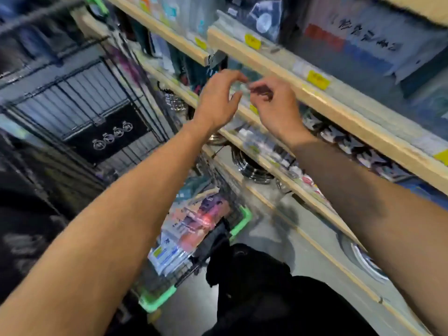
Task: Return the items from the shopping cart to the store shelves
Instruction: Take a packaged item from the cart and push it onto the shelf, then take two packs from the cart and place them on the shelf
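Clear packet (243,87) looking light and flimsy is being pinched at its top edge by both hands' fingers (238,77) near the shelf (278,66).

Whole frame's motion-blurred. I can't read the yellow price tags (318,80) or pkg labels on the shelves (278,61). Something clear betw. left hand (215,103) and right hand (274,105), too smeared to ID. Cart (240,221) partly hidden behind my arm; both elbows cut off by the frame edges.
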The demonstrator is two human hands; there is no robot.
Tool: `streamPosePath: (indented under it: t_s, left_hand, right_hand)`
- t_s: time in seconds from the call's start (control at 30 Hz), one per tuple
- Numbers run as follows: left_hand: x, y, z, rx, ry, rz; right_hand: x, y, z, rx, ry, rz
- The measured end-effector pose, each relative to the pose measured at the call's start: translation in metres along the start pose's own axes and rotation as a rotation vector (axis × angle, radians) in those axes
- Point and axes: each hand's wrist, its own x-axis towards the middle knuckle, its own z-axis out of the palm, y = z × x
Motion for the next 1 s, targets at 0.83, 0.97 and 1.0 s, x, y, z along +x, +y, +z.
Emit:
streamPosePath:
  t_s: [0.83, 0.97, 1.0]
  left_hand:
    - [-0.259, -0.243, 0.035, -0.987, 0.475, -1.746]
    - [-0.262, -0.244, 0.067, -1.022, 0.596, -1.913]
    - [-0.265, -0.252, 0.078, -1.004, 0.629, -1.960]
  right_hand:
    - [-0.083, 0.112, 0.264, -0.242, -0.473, 0.810]
    - [-0.076, 0.127, 0.285, -0.132, -0.530, 1.008]
    - [-0.074, 0.130, 0.291, -0.098, -0.526, 1.060]
